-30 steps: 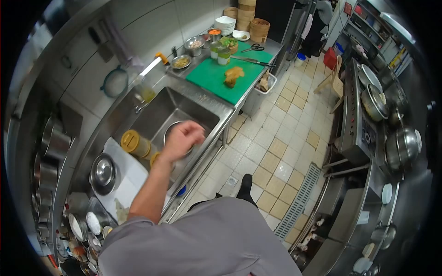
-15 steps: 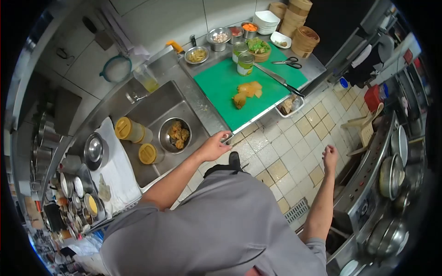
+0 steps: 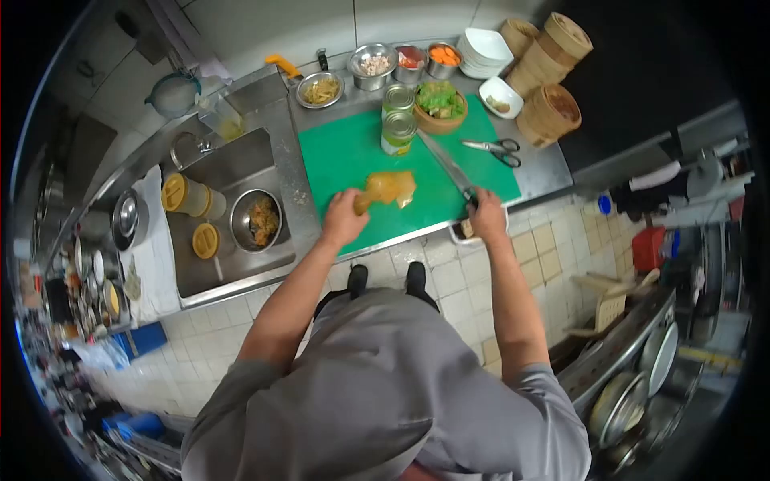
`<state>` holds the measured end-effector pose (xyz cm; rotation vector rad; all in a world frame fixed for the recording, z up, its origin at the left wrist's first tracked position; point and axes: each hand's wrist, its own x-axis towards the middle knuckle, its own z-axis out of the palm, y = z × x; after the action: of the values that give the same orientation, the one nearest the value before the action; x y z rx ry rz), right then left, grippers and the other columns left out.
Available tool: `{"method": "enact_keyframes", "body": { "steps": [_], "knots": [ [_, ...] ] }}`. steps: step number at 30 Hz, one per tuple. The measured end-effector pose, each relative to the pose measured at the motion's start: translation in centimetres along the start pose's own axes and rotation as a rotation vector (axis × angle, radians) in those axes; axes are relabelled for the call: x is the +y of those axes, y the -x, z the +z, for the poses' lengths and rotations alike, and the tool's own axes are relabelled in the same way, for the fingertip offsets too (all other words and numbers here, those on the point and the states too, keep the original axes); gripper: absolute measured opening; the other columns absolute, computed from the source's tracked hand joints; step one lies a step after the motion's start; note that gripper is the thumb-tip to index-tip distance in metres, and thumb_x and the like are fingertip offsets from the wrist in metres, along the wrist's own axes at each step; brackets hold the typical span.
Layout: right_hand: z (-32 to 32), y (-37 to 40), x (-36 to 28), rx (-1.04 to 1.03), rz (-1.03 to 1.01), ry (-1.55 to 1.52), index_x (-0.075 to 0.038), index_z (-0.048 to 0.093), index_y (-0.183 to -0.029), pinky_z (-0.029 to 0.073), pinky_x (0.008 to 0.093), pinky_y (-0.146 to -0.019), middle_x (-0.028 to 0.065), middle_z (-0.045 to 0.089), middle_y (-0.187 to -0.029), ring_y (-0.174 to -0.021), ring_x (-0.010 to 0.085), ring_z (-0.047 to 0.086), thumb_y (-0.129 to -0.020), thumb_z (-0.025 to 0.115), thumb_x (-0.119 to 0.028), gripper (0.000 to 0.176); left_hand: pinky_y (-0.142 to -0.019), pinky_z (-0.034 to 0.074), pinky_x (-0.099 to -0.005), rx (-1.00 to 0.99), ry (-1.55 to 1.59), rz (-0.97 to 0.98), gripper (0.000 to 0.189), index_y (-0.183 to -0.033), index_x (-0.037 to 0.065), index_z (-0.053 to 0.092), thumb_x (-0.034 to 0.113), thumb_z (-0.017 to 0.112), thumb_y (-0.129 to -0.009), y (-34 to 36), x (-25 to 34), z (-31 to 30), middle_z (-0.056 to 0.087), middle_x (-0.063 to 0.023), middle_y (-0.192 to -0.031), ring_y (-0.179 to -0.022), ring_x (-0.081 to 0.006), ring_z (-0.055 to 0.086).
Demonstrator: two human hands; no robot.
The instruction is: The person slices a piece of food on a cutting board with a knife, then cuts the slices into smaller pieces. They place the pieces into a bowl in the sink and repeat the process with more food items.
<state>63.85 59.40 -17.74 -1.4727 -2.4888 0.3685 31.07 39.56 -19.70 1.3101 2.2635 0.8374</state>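
My left hand (image 3: 345, 218) is closed on the near-left end of a yellowish-brown food piece (image 3: 390, 187), which lies flat on the green cutting board (image 3: 337, 152). My right hand (image 3: 486, 215) is wrapped round the black handle of a large knife (image 3: 446, 163) at the board's front edge. The blade rests over the board and points away to the back left. Scissors (image 3: 493, 149) with black handles lie right of the blade. Behind the food stand two cans (image 3: 398, 133) and a wooden bowl of green leaves (image 3: 440, 107).
On the left, a sink (image 3: 241, 176) holds a metal bowl of brown food (image 3: 261, 223) and yellow-lidded containers (image 3: 183, 195). Bamboo steamers (image 3: 549, 114) and white dishes (image 3: 484, 53) stand at the back right. A white container (image 3: 464, 232) sits below the board's front edge.
My left hand has moved up onto the food, and my right hand has reached over and taken hold of the knife handle. The view has shifted and turned toward the counter.
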Motion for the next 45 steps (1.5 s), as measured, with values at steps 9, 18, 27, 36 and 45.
{"method": "enact_keyframes", "body": {
  "steps": [9,18,27,36,45],
  "knots": [
    [0.4,1.4,5.4,-0.291,0.014,-0.447,-0.001,0.058,-0.14,0.056,0.0521,-0.088,0.0261,0.071,-0.101,-0.093,0.0416,0.07,-0.098,0.066,-0.01,0.043,-0.098,0.058,-0.0403,-0.101,-0.014,0.006,0.045,-0.128,0.006,0.065,0.004,0.077,-0.085,-2.0,-0.2,-4.3,0.067,-0.018,-0.135,-0.122,-0.0299,0.069],
    [-3.2,7.8,3.7,-0.724,0.359,-1.284,-0.006,0.063,-0.128,0.05,0.0306,-0.058,0.002,0.059,-0.07,-0.057,0.0124,0.056,-0.116,0.055,-0.022,0.022,-0.103,0.056,-0.0408,0.205,0.152,0.012,0.041,-0.129,0.007,0.061,0.0,0.072,-0.09,0.7,-2.8,-0.8,0.062,-0.0166,-0.141,-0.134,-0.0299,0.06],
    [-4.8,8.1,-5.5,-0.926,0.338,-1.697,-0.007,0.059,-0.129,0.048,0.0324,-0.057,0.0038,0.055,-0.069,-0.059,0.0169,0.058,-0.116,0.055,-0.026,0.023,-0.111,0.051,-0.0438,-0.199,1.054,-0.071,0.05,-0.154,0.003,0.056,0.019,0.069,-0.108,0.7,2.6,-5.0,0.062,-0.0152,-0.151,-0.132,-0.0279,0.063],
    [-5.0,8.0,-11.1,-1.216,0.166,-1.748,-0.006,0.057,-0.137,0.046,0.034,-0.054,0.0044,0.052,-0.068,-0.052,0.0175,0.052,-0.116,0.055,-0.03,0.031,-0.118,0.048,-0.0472,-0.498,1.578,0.156,0.055,-0.159,0.004,0.054,0.03,0.065,-0.112,2.5,6.7,-6.4,0.069,-0.0132,-0.145,-0.138,-0.0281,0.063],
    [-3.8,7.7,-9.3,-1.076,0.188,-1.604,-0.007,0.061,-0.136,0.046,0.0355,-0.055,0.0035,0.053,-0.07,-0.053,0.0162,0.051,-0.116,0.056,-0.025,0.028,-0.105,0.059,-0.0447,-0.056,0.927,-0.177,0.049,-0.151,0.005,0.059,0.012,0.073,-0.104,2.4,-3.0,-7.3,0.067,-0.0132,-0.145,-0.13,-0.0264,0.065]
  ]
}}
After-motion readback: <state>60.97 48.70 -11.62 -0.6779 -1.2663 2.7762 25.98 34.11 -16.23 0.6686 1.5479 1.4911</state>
